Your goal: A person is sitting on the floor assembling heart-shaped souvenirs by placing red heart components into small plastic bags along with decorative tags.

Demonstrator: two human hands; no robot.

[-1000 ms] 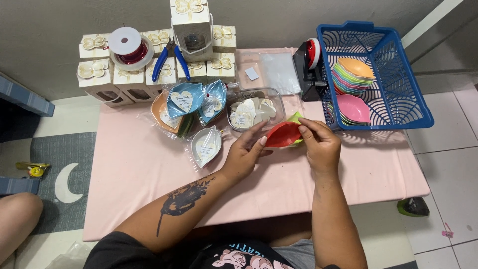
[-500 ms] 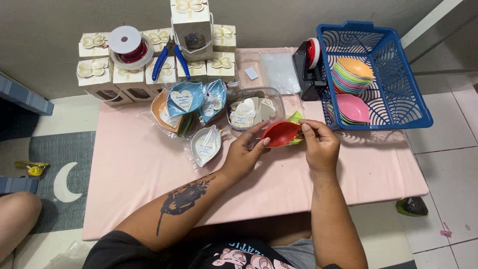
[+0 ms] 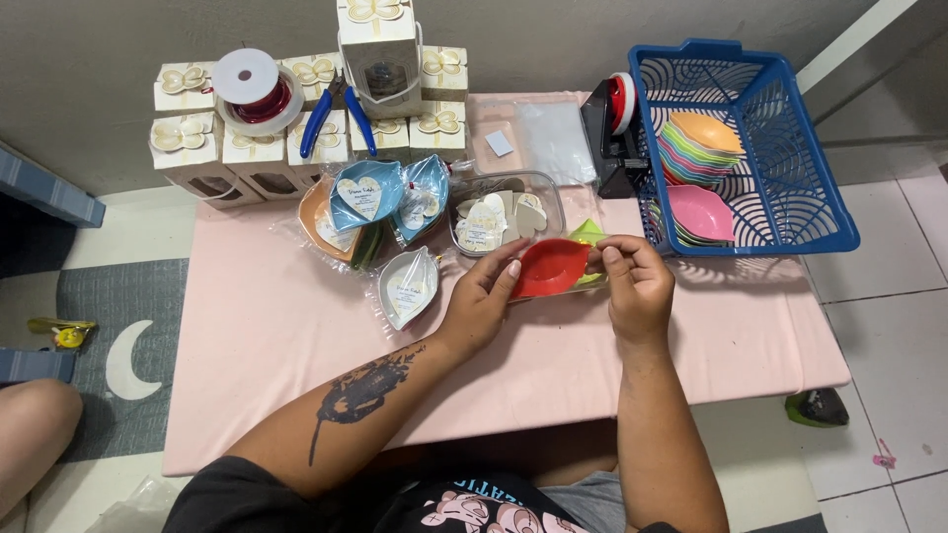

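head view, nearest first: my left hand [image 3: 481,301] and right hand [image 3: 637,286] meet over the pink tabletop [image 3: 296,365], both closed in a pinching grip on the red leaf-shaped dish [image 3: 549,266]. left fingers curl round its near left end, right fingertips nip its right tip, so it sits between them, lifted just off the tabletop, with a green dish [image 3: 590,235] touching behind it. left of my grip lies a wrapped white dish [image 3: 406,288]. beyond stands a clear tub of heart tags [image 3: 504,209], then wrapped blue dishes [image 3: 380,197]. far right, a blue basket [image 3: 790,197] holds stacked coloured dishes [image 3: 696,148]. cream gift boxes [image 3: 188,148] line the wall.
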